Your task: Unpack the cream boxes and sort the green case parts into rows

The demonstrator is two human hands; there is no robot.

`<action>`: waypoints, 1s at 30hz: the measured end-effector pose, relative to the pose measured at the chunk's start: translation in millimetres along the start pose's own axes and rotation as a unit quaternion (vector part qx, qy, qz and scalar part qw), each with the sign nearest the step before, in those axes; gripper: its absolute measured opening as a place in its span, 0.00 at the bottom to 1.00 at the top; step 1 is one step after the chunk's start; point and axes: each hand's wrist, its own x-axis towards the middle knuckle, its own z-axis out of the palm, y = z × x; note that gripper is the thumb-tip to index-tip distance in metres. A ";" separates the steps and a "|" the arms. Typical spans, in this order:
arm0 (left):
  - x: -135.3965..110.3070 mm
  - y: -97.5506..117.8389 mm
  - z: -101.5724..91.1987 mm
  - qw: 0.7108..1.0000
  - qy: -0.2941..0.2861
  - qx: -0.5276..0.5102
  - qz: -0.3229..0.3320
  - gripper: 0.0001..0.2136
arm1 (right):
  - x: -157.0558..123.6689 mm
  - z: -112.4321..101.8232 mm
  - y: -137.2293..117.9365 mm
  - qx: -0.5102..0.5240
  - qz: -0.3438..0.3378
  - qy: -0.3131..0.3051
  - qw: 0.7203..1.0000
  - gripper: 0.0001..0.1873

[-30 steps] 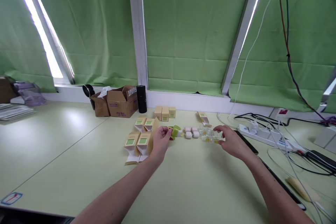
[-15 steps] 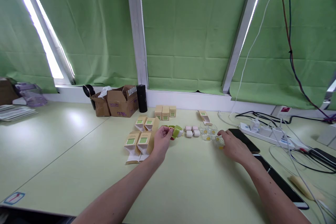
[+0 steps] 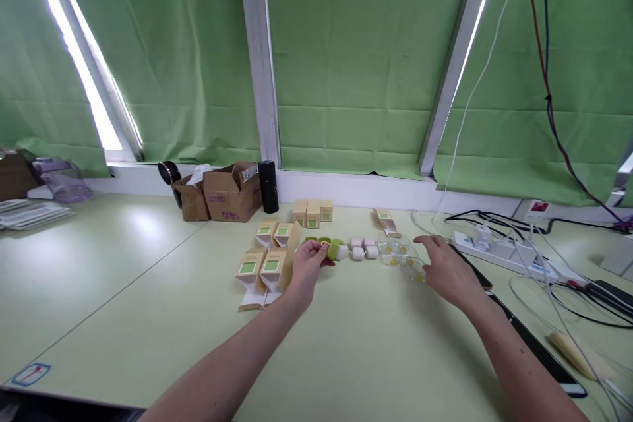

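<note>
My left hand [image 3: 307, 268] is closed in a pinch on a small green-and-white piece [image 3: 337, 250], just right of the cartons. More small green pieces [image 3: 324, 239] show behind its fingers. Several white, barrel-shaped pieces [image 3: 370, 252] sit together in the middle. Beside them lie clear round plastic pieces with yellow centres [image 3: 390, 258]. My right hand [image 3: 450, 277] is open over the right end of this group, thumb and forefinger apart, with nothing seen between them. Nearest to it is another clear piece [image 3: 413, 269]. Open cartons with green labels [image 3: 271, 266] stand left of my left hand.
Small closed boxes [image 3: 312, 213] and a flattened carton [image 3: 386, 221] stand farther back. Behind are cardboard boxes [image 3: 230, 194] and a black cylinder [image 3: 268, 186]. On the right lie a phone [image 3: 472, 265], a dark tablet [image 3: 539, 349], a power strip [image 3: 509, 256] and loose cables.
My right hand has drawn up and right, away from the clear pieces, and its fingers have spread. My left hand keeps its pinch with the green-and-white piece, almost in the same place.
</note>
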 end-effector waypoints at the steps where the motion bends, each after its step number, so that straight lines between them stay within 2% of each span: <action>1: -0.4 -0.2 0.2 1.000 -0.006 -0.014 -0.014 0.18 | -0.1 -3.6 -7.2 0.020 -0.023 0.033 0.999 0.27; 4: -1.2 -0.7 0.7 0.996 -0.025 -0.045 -0.067 0.14 | -1.3 -9.5 -37.3 0.095 -0.126 0.121 0.980 0.22; 6: -1.7 -0.6 1.1 0.993 -0.032 -0.059 -0.098 0.11 | -2.9 -9.1 -61.0 0.121 -0.195 0.153 0.961 0.20; 10: -3.1 1.1 2.4 0.988 -0.046 -0.076 -0.126 0.06 | -5.4 1.2 -102.5 0.154 -0.276 0.163 0.935 0.19; 13: -4.4 2.3 2.6 0.987 -0.063 -0.075 -0.126 0.05 | -5.3 15.6 -119.3 0.165 -0.302 0.160 0.925 0.22; 18: -6.7 1.6 1.7 0.986 -0.078 -0.058 -0.135 0.05 | -4.9 40.6 -119.7 0.199 -0.288 0.149 0.925 0.25; 23: -10.8 3.6 4.4 0.985 -0.103 -0.031 -0.133 0.10 | -6.2 50.5 -112.6 0.295 -0.264 0.131 0.909 0.20; 27: -12.5 7.5 7.0 0.985 -0.121 -0.011 -0.122 0.19 | -5.1 52.7 -112.6 0.452 -0.180 0.093 0.869 0.15; 30: -11.9 8.1 6.7 0.987 -0.117 0.015 -0.110 0.22 | -3.2 56.4 -113.4 0.579 -0.080 0.043 0.810 0.17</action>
